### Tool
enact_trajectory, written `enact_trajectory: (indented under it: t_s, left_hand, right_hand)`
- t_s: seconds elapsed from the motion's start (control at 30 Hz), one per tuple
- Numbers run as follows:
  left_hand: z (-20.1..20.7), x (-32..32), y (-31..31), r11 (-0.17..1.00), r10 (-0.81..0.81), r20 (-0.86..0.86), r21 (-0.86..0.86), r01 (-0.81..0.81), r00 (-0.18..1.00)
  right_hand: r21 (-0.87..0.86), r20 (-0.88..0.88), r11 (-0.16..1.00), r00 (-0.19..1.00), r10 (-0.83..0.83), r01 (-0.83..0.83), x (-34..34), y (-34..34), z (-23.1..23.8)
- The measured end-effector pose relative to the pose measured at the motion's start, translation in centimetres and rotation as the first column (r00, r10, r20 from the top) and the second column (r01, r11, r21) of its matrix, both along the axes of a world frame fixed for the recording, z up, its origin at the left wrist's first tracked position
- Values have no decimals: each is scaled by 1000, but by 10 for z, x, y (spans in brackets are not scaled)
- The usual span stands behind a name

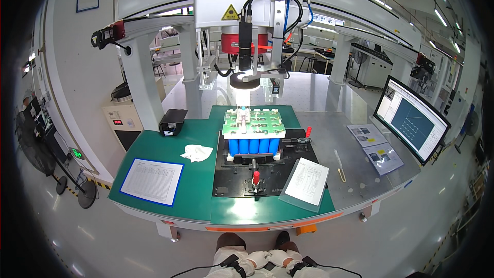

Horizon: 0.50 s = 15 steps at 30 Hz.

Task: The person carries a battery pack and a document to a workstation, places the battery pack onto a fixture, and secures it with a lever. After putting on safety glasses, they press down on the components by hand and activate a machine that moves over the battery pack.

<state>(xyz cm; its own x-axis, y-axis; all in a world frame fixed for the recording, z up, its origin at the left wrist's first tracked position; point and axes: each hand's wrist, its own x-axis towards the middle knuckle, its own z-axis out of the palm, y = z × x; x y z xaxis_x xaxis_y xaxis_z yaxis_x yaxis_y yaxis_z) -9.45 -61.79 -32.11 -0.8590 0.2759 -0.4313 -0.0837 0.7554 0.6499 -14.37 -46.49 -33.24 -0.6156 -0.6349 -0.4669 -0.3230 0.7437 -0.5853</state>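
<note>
My left hand (258,259) and my right hand (280,257), both in white gloves, are close together at the lower edge, in front of my body and below the table. Their fingers are too small and blurred to make out. Neither hand touches the work on the table. There, a battery pack (253,145) of blue cylindrical cells stands upright under a green and white top plate (267,121). It sits in a black clamping fixture (226,183) with a red-handled clamp (256,177) in front. A machine head (245,46) hangs over the pack, with bright light beneath it.
Left on the green mat lie a printed sheet (152,181), a crumpled white cloth (196,153) and a black case (173,122). A paper in a clear sleeve (307,183) overlaps the fixture's right side. Further right are instruction sheets (374,146) and a monitor (413,118).
</note>
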Motion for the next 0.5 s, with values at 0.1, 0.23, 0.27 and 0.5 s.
enact_trajectory:
  t_s: [0.1, 0.23, 0.27, 0.5]
  left_hand:
    - [2, 1, 0, 1000, 1, -3, 5, -1, 1000]
    - [4, 1, 0, 1000, -9, -2, -12, 9, 1000]
    - [4, 1, 0, 1000, -12, -6, -4, 12, 1000]
    - [0, 0, 0, 1000, -10, -2, -1, 10, 1000]
  right_hand:
    - [4, 4, 1000, 1000, 2, -2, 0, 0, 0]
    - [1, 23, 1000, 1000, 4, -5, -1, 0, 0]
    - [0, 22, 1000, 1000, 4, -4, 0, 0, 0]
    - [-3, -5, 1000, 1000, 13, -13, 1, 0, 3]
